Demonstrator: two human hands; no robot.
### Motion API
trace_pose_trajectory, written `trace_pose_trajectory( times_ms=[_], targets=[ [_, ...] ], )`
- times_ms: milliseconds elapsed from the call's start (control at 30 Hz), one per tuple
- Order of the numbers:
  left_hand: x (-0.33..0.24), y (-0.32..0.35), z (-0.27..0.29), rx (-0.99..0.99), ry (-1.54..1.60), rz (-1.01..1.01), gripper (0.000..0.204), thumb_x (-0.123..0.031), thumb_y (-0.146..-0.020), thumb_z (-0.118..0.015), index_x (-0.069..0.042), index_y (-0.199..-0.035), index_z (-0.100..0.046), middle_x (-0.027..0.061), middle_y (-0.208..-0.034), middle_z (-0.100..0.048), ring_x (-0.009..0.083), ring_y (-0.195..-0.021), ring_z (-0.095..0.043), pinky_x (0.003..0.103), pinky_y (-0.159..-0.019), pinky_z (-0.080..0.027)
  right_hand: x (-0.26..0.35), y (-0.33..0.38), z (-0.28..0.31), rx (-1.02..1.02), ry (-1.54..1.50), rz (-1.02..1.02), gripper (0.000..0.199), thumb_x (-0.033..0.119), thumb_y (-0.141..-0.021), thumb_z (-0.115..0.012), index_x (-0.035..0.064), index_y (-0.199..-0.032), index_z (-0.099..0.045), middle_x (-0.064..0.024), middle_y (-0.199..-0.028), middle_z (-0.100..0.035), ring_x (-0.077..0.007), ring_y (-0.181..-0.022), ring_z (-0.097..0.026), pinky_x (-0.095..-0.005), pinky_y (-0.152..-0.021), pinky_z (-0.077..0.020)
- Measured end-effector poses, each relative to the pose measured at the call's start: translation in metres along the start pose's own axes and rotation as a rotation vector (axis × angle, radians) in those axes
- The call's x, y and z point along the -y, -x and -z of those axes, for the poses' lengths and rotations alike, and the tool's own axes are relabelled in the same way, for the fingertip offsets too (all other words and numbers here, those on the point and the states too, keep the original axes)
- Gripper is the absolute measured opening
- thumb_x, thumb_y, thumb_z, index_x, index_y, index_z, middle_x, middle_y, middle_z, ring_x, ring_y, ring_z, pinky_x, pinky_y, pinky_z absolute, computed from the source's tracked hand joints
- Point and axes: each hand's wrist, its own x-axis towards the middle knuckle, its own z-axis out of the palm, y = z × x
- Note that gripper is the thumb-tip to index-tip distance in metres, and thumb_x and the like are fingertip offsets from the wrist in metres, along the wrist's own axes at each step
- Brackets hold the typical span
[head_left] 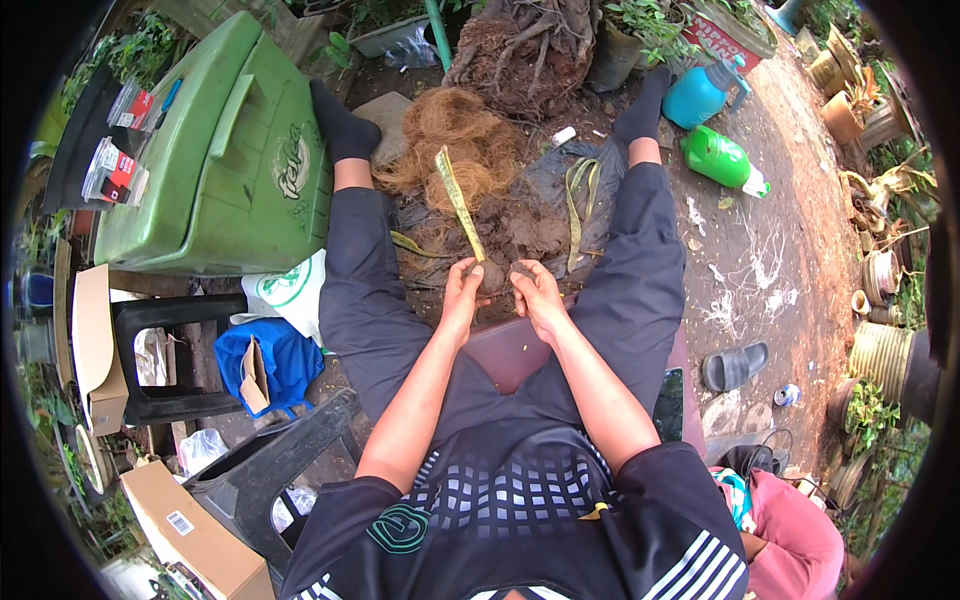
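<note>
Between my legs, a long yellow-green mottled leaf (459, 205) stands up from a small brown ball of soil (489, 284). My left hand (462, 298) is closed on this ball at the leaf's base. Beside it, my right hand (540, 298) has its thumb and fingers pinched together near a dark bit that looks like soil; the fingers partly hide it. Just beyond my hands is loose damp soil (535, 232) on dark plastic sheeting (603, 215). More long strap-like leaves (580, 205) lie on the sheeting at right. Brown coir fibre (450, 135) is heaped behind the soil.
A large green cooler box (220, 150) stands at left, with a blue bag (265, 360) and black plastic stools nearby. At far right are a blue spray bottle (697, 95), a green bottle (718, 158) and a slipper (735, 367). A person in pink (795, 540) is at lower right.
</note>
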Motion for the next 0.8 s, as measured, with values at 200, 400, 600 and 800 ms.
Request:
trace_pose_trajectory(
  times_ms=[200,400,600,800],
  targets=[
    [-0.004,0.0,0.0,-0.039,0.007,0.0,0.043,-0.042,-0.104,-0.04,-0.011,-0.133,-0.045,0.0021,-0.097,-0.063,0.011,-0.065,-0.063,0.021,-0.055,-0.046,0.005,0.003,-0.004,-0.082,-0.063,-0.021,0.027,0.023,-0.101,-0.052,0.0118,-0.125,-0.051,-0.0024,-0.091,-0.062,-0.0076,-0.066,-0.058,-0.0214,-0.057,-0.0453],
    [-0.007,0.005,0.0,-0.068,0.036,-0.094,0.045,-0.044,-0.105,-0.035,-0.013,-0.136,-0.042,0.004,-0.105,-0.061,0.0109,-0.069,-0.063,0.022,-0.052,-0.045,0.006,0.004,-0.003,-0.038,-0.065,-0.048,0.022,0.02,-0.1,-0.049,0.015,-0.121,-0.055,-0.0016,-0.102,-0.061,-0.0096,-0.084,-0.06,-0.0242,-0.07,-0.0479],
    [-0.003,0.004,0.003,0.02,0.131,-0.171,0.04,-0.041,-0.103,-0.035,-0.016,-0.134,-0.041,0.0033,-0.11,-0.059,0.0128,-0.082,-0.061,0.025,-0.061,-0.046,-0.005,0.0,-0.001,-0.033,0.106,0.026,0.022,0.011,-0.094,-0.053,0.0126,-0.116,-0.058,0.0033,-0.101,-0.06,-0.0097,-0.089,-0.059,-0.0233,-0.071,-0.0468],
    [0.001,0.002,0.002,0.002,0.079,-0.201,0.036,-0.026,-0.1,-0.042,-0.015,-0.135,-0.041,0.003,-0.123,-0.051,0.0119,-0.099,-0.056,0.027,-0.073,-0.048,-0.002,0.0,0.001,-0.003,0.025,0.009,0.021,0.01,-0.092,-0.058,0.0114,-0.113,-0.059,0.0048,-0.098,-0.058,-0.0078,-0.086,-0.057,-0.0224,-0.069,-0.0448]
  ],
)
